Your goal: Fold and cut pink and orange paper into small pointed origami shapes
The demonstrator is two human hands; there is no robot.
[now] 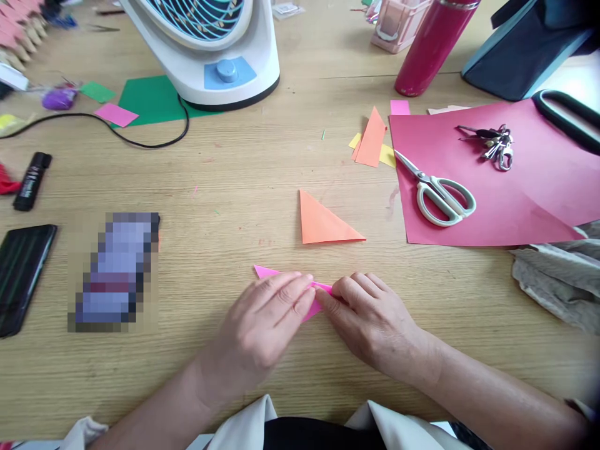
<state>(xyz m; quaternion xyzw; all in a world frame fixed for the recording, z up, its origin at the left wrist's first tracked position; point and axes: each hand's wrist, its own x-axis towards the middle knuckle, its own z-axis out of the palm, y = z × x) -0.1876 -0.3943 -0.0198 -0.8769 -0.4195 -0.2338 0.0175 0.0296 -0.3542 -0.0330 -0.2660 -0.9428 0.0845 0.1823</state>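
Observation:
A folded piece of pink paper (266,271) lies on the table in front of me, largely covered by my hands. My left hand (265,319) rests over its middle, fingers close together and pressing it at the fold. At the paper's right end, my right hand (377,319) pinches the edge between thumb and curled fingers. The two hands' fingertips nearly meet. Just beyond them lies an orange paper triangle (323,222), touched by neither hand.
Scissors (445,199) and keys (497,145) lie on a red sheet (506,194) at right. More folded orange paper (372,140) sits nearby. A fan (262,69) and a red bottle (431,50) stand behind. Phones (23,275) and a glue stick (32,181) are at left.

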